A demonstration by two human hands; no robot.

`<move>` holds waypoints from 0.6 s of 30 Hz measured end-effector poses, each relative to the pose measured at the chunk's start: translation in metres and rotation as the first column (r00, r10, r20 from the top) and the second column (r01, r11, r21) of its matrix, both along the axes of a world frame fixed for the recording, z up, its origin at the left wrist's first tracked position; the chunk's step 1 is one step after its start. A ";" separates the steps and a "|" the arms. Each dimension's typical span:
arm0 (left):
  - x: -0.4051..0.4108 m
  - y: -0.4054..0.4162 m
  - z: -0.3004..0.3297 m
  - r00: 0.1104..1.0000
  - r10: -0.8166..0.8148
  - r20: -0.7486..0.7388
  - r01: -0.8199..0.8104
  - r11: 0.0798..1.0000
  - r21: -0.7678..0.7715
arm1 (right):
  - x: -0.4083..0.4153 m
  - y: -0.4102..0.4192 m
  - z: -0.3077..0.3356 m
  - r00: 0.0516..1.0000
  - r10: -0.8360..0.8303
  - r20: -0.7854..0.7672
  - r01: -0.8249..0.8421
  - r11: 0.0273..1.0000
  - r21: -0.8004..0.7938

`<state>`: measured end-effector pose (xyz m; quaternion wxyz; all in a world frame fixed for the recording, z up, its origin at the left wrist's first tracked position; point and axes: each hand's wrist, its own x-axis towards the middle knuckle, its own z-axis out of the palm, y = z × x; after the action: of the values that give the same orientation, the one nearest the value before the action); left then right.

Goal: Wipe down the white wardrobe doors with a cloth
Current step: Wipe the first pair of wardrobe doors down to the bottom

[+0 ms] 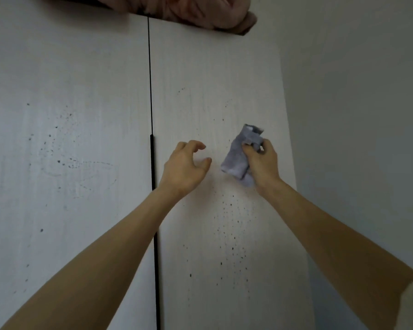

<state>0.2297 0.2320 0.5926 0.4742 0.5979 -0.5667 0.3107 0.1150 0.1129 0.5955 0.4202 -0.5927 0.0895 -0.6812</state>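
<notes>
Two white wardrobe doors fill the view, the left door point(65, 139) and the right door point(212, 79), split by a dark vertical gap. Both carry scattered dark specks. My right hand point(262, 163) grips a folded grey cloth point(236, 163) in front of the right door at mid height. My left hand point(185, 167) hovers just left of the cloth with fingers loosely curled and holds nothing. Whether the cloth touches the door I cannot tell.
A black handle strip point(152, 160) runs down the gap between the doors, close to my left wrist. Pink bundled fabric point(188, 10) lies on top of the wardrobe and overhangs its edge. A plain grey wall point(355, 115) stands to the right of the wardrobe.
</notes>
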 end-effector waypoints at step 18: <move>0.075 -0.022 0.073 0.712 0.669 0.211 -0.670 0.738 -0.079 | 0.076 -0.047 0.066 0.769 -0.632 0.097 0.561 0.594 -0.577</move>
<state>0.3043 0.2104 0.6652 0.2610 0.7238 -0.3624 0.5260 0.1909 0.0658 0.6619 -0.0376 -0.6648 0.0973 -0.7397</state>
